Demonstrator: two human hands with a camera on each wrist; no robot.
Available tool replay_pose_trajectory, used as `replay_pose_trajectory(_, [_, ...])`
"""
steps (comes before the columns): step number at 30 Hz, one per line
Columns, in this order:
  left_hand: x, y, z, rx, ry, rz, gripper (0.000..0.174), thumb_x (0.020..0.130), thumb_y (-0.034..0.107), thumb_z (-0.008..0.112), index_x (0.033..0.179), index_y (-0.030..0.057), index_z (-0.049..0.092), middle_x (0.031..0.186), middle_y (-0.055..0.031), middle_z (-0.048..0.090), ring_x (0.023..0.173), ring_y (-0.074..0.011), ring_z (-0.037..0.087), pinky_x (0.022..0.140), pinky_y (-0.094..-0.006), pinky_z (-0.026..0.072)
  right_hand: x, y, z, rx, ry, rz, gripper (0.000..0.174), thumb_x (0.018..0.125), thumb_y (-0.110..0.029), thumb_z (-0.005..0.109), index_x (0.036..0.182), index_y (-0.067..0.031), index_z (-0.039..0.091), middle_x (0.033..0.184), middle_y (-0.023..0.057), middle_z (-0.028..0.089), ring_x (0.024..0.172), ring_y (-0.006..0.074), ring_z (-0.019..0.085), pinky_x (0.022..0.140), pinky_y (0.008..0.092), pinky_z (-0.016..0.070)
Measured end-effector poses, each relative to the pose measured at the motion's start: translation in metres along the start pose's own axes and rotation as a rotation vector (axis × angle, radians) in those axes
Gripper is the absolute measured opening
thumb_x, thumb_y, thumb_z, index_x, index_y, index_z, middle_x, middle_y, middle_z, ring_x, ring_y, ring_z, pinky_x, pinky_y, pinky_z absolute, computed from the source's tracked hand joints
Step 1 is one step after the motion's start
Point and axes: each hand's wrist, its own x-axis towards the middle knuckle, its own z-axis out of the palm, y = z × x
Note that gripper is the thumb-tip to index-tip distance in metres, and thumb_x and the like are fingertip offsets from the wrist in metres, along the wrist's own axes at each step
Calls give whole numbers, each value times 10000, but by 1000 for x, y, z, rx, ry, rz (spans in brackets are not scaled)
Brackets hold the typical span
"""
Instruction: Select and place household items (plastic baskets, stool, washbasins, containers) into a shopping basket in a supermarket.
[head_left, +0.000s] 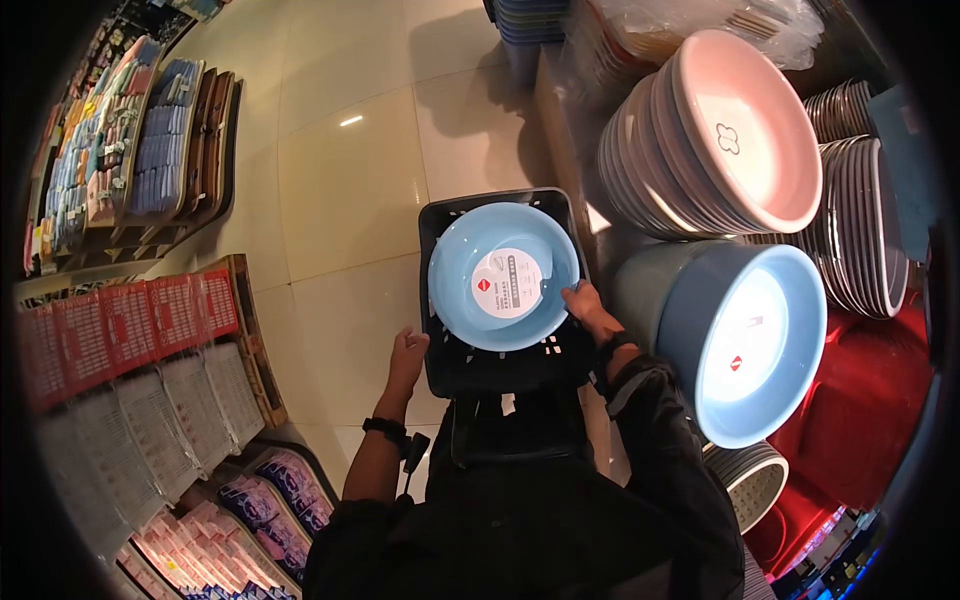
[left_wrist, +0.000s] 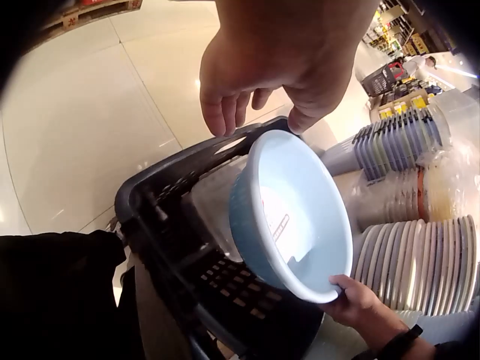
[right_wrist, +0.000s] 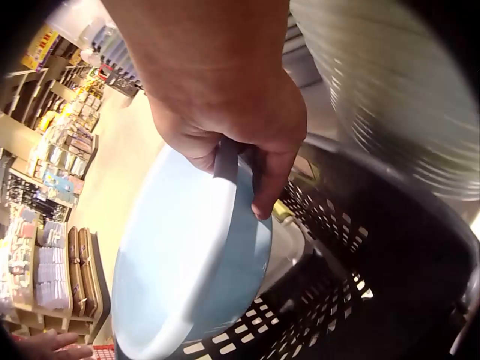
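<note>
A light blue plastic basin (head_left: 455,265) with a round white label inside is over a black shopping basket (head_left: 430,372). My right hand (head_left: 590,308) grips the basin's rim at its right side, thumb and fingers on either side of the edge in the right wrist view. There the basin (right_wrist: 180,247) is tilted. My left hand (head_left: 407,360) hangs just left of the basket, its fingers loosely bent around nothing. In the left wrist view this hand (left_wrist: 277,75) is above the basket's edge. Inside the basket, a pale, clear-looking container (left_wrist: 214,199) lies partly hidden beneath the basin.
On the right, stacked pink basins (head_left: 700,130) and blue basins (head_left: 690,310) stand close to my right arm. A red tub (head_left: 850,420) is beyond them. To the left are folded textiles (head_left: 160,150) on a display and red-and-white packs (head_left: 130,330). Tiled floor (head_left: 350,170) runs ahead.
</note>
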Motion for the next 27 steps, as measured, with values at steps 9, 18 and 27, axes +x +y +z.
replay_pose_trajectory(9, [45,-34,85,-381,-82,-253,448,976,299,520,1254,-45,445,1114,-154,600,884,-252,665,710,-358,582,23,46,52,209,-29,26,437,826,-271,645,1117,52,607,1047,257,673,1006,380,657,878,434,503])
replay_pose_trajectory(18, [85,-70,102,-397,-132,-392,397,1013,262,466,1268,-40,428,1122,-166,597,906,-252,674,735,-354,604,46,52,77,376,-35,87,392,839,-203,641,1154,28,611,1050,229,684,986,352,669,863,418,507])
replay_pose_trajectory(27, [98,-67,109,-345,-140,-446,361,1028,259,433,1270,-8,435,1173,-148,584,993,-246,643,842,-377,575,57,58,93,449,16,198,362,840,-189,659,1113,39,593,969,194,682,905,315,673,791,407,517])
